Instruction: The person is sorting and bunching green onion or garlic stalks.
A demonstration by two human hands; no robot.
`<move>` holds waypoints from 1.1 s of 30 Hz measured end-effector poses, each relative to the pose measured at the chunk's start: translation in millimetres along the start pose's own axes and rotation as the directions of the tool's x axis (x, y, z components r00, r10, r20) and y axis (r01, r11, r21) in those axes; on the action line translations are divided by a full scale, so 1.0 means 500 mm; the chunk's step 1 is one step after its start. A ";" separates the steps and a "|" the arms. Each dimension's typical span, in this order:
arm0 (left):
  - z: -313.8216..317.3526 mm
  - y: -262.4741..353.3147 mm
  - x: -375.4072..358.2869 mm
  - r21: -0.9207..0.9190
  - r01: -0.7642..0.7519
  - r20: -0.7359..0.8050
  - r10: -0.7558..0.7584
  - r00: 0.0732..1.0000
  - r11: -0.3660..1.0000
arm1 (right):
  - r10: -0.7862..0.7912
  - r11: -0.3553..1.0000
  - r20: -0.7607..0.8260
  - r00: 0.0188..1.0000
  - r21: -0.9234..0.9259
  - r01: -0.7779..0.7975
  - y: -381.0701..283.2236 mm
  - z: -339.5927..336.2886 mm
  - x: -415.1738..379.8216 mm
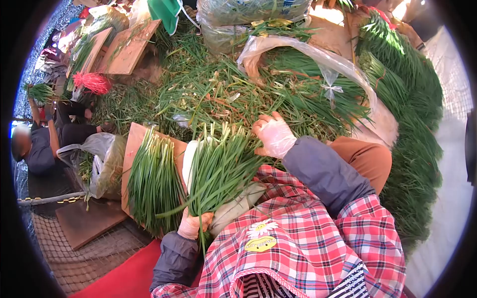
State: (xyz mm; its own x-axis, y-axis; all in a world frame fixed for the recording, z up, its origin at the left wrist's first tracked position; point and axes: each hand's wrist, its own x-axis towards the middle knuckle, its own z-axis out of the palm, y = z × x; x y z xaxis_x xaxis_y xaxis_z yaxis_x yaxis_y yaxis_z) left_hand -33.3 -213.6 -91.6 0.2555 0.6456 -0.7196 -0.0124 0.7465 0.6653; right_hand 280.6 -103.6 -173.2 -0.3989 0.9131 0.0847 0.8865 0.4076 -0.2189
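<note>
A loose bunch of garlic chives (pixel 221 166) lies across my lap, pale cut ends pointing away from me. My left hand (pixel 196 224), thinly gloved, has its fingers wrapped round the leafy lower part of that bunch. To the right of it my right hand (pixel 274 135), in a clear glove, is held with its fingers apart and nothing in them, fingertips close to the stems. A second pile of chives (pixel 154 184) rests just left, on a brown board (pixel 131 144). Between pile and bunch shows a white roll-shaped thing (pixel 189 161).
Loose leaves and trimmings (pixel 198 94) cover the ground ahead. More chives (pixel 412 129) are heaped along the right, beside a clear plastic sheet (pixel 308 47). At left are a plastic bag (pixel 107 159), red ties (pixel 92 83) and a seated person (pixel 42 149) holding a bunch.
</note>
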 end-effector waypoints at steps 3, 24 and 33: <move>0.003 -0.003 0.005 -0.007 -0.005 -0.013 0.005 1.000 1.000 | -0.139 0.880 0.400 0.906 0.470 -0.072 0.005 -0.012 0.020; -0.019 0.024 -0.023 -0.101 0.102 0.081 -0.094 0.992 0.990 | 0.316 0.860 0.323 0.892 0.299 -0.413 0.084 0.058 0.043; -0.022 0.009 -0.012 -0.012 0.134 0.064 -0.133 0.989 0.991 | 0.022 0.959 0.343 0.939 0.259 -0.117 0.051 -0.098 0.028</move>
State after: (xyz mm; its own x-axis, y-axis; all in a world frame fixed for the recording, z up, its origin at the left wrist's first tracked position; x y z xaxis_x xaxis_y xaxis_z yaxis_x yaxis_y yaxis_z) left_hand -45.8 -212.2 -86.3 0.3166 0.5289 -0.7874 0.0108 0.8281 0.5605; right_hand 309.0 -79.6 -130.2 -0.4354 0.8624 -0.2582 0.8358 0.2807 -0.4718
